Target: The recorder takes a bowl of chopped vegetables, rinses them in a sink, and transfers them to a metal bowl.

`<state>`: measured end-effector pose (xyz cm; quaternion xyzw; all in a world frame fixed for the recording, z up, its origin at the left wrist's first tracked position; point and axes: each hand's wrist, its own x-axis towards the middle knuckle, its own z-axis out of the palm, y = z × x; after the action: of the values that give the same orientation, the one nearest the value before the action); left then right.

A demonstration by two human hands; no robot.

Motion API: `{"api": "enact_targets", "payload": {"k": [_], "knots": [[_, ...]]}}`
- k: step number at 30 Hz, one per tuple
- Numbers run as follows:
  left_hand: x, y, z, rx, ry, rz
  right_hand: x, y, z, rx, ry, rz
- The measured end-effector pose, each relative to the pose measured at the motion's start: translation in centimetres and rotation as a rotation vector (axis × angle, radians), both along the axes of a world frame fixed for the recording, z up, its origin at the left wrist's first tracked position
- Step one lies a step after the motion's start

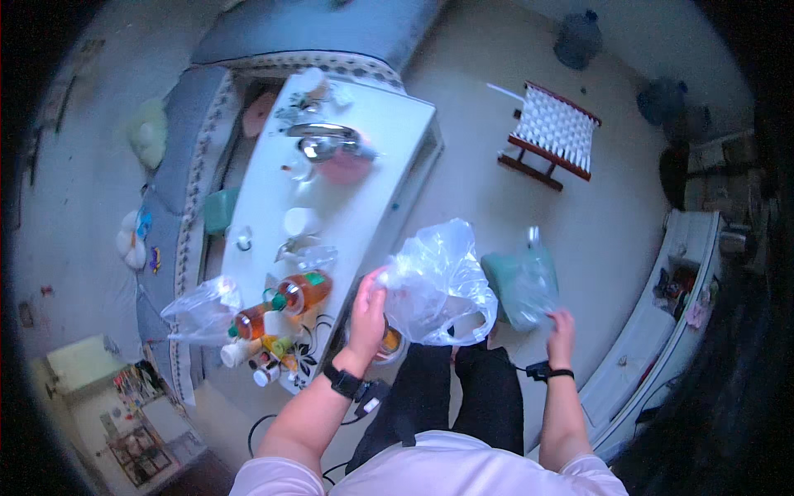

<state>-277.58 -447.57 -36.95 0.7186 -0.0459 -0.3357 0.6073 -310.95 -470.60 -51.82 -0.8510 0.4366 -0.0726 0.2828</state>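
Note:
My left hand [368, 319] pinches the edge of a large clear plastic bag [434, 279]. The bag hangs crumpled in front of my knees, its loops spread towards me. In my right hand [561, 338] is the corner of a smaller clear plastic bag [535, 294]. This one hangs over or just above a green stool [498, 273], and I cannot tell whether they touch. Neither bag shows clear contents.
Left of me stands a white table [372, 118] bearing bottles of amber liquid [305, 291], small jars [267, 374], a shiny metal lid [322, 139] and another plastic bag [208, 307]. A woven stool [555, 124] stands ahead. A low white cabinet [636, 347] runs along the right.

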Motion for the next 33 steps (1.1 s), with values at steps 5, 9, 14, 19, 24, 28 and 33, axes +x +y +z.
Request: {"api": "enact_targets", "payload": {"k": [5, 9, 14, 19, 24, 28, 33], "knots": [[-4.2, 7.7, 11.4, -0.024, 0.167, 0.087, -22.6, 3.3, 1.1, -0.108, 0.341, -0.489], [-9.2, 14.2, 14.8, -0.010, -0.002, 0.154, -25.3, 3.1, 9.7, -0.200, 0.208, -0.258], [-20.1, 21.4, 14.1, 0.037, -0.046, 0.299, -13.2, 6.7, 13.9, 0.247, 0.163, 0.308], [-30.7, 27.8, 16.5, 0.316, -0.401, 0.203, -2.0, 21.9, 25.7, 1.067, -0.015, 0.568], [-38.7, 41.1, 17.7, 0.350, -0.330, 0.690, -0.4, 35.2, 25.2, 0.459, 0.054, 1.147], [-47.5, 56.4, 14.7, 0.576, -0.439, 1.186, 0.2, 45.8, 27.6, 0.087, -0.108, 1.181], [-54.4, 66.0, 15.6, 0.832, -0.304, 1.054, 0.2, 66.4, 28.0, 0.547, 0.104, 1.378]]}}
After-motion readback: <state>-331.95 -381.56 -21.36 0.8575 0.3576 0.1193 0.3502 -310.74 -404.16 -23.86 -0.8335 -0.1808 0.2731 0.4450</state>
